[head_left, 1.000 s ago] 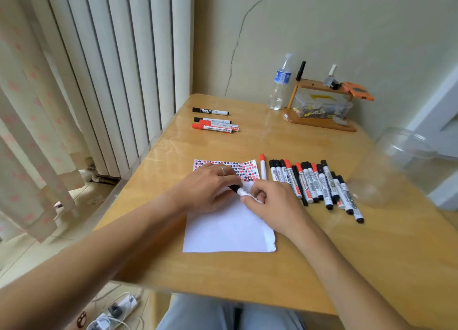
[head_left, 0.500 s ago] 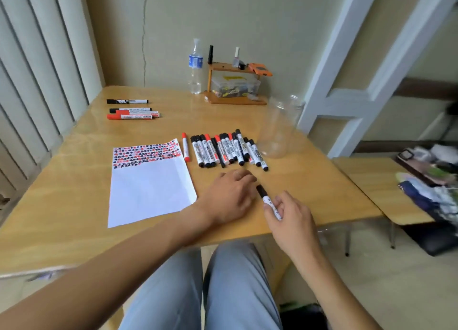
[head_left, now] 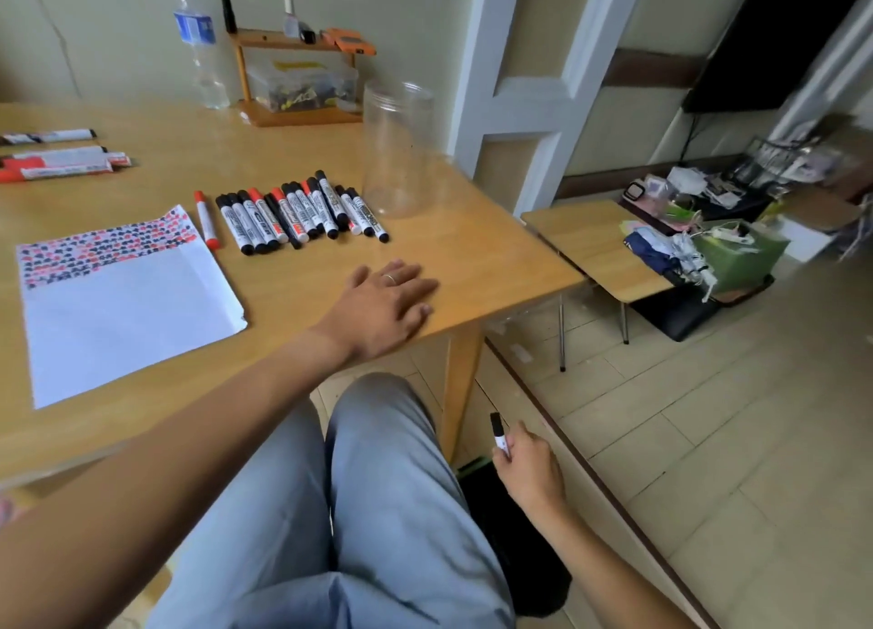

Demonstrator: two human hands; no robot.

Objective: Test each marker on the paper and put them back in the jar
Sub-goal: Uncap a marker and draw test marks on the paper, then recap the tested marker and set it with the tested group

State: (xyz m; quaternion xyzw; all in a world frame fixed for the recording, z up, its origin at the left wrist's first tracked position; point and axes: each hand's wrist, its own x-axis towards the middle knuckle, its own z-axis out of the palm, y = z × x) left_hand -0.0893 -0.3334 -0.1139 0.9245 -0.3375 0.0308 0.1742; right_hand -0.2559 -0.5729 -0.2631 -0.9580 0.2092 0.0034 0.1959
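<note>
Now right hand pinching black-capped marker below table edge, long axis near upright, cap pointing up. Left hand lying flat, fingers straight, on wooden table. Clear jar standing upright beside marker row; scribbled paper lying left. Tiled floor showing at right.

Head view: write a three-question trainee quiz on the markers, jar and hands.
1. True or false: the clear plastic jar already holds markers.
2. Where is the right hand with its black-capped marker? A) over the paper B) below the table edge, beside the knee C) inside the jar
3. Fill in: the left hand rests flat on the ____.

Key:
1. False; it stands upright and empty beside the row of markers.
2. B
3. wooden table, to the right of the paper.
</note>
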